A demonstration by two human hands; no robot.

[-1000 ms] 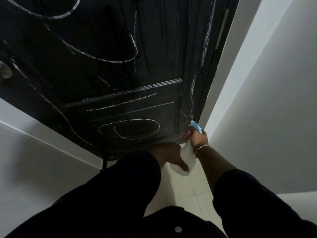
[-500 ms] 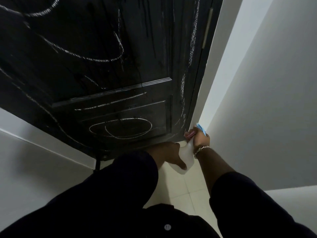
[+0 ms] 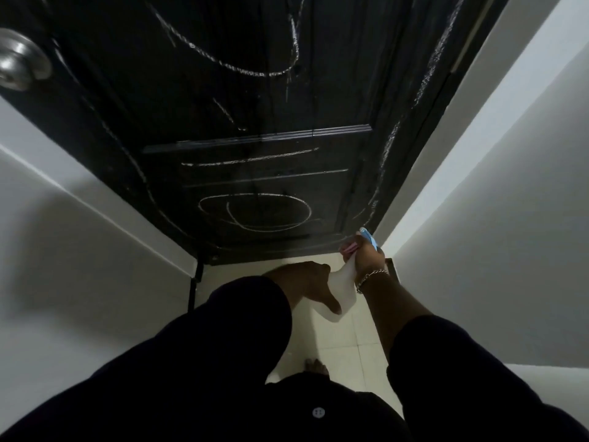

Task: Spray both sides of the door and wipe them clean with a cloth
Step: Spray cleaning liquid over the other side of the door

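Door knob [image 3: 20, 59] newly visible; left hand [image 3: 306, 285] hides bottle [image 3: 342, 282].

Pale floor tiles [image 3: 338, 333] lie beneath the hands. A chain bracelet [image 3: 371, 277] circles the wrist just behind the right hand. White walls rise well beyond either hand, left wall [image 3: 79, 266] and right wall [image 3: 510, 234]. A bare foot [image 3: 315, 366] stands below them.

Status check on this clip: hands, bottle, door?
Right hand grips spray bottle neck, nozzle at door bottom corner. Left hand steadies bottle body. Chalk marks unwiped. No cloth in view.
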